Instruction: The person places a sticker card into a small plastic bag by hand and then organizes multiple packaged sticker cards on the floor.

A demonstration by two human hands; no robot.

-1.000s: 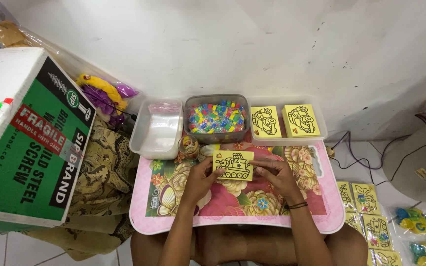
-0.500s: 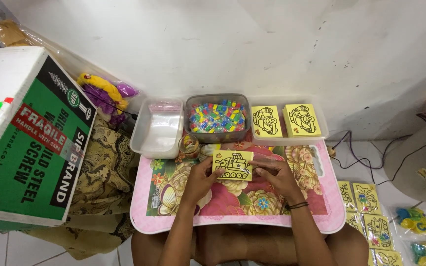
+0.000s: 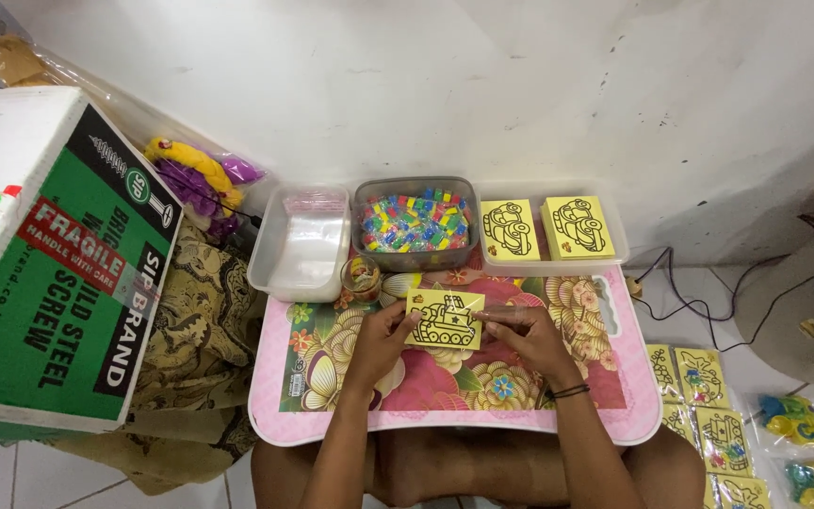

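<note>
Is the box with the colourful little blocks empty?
No, the grey box is full of colourful blocks, behind the yellow card held by both hands.

yellow card (image 3: 445, 320) | black tank outline | face up, slightly tilted | above flowered table, mid-front

L hand (image 3: 383, 341), R hand (image 3: 527, 337): fingers pinched, forearms converging.

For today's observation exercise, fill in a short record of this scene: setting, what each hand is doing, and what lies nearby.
Setting: small pink lap table with a flowered top, by a white wall
Left hand: grips the left edge of a yellow card with a tank outline
Right hand: holds the card's right edge
Behind the card: tub of coloured pieces, clear tub, tray of yellow cards
Left side: large cardboard box
</note>
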